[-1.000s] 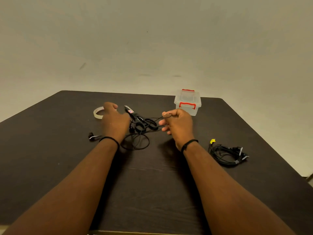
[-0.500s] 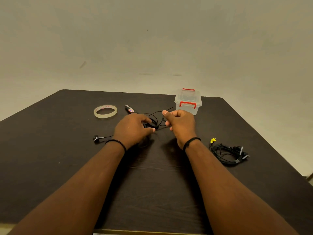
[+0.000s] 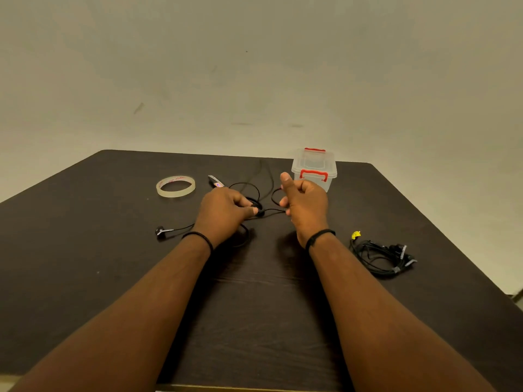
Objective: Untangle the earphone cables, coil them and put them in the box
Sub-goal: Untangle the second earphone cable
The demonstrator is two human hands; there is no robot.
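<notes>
Both hands work one black earphone cable (image 3: 252,190) mid-table (image 3: 85,250): left hand (image 3: 226,210) pinches the gathered loops, right hand (image 3: 304,203) curls round the strand, thumb raised, just before the lidded box (image 3: 314,168). Coiling goes best with even loops, light tension, and the trailing earbud (image 3: 161,230) left free. Since a half-second ago, the left hand has moved little, while new loops stand out behind it.
</notes>
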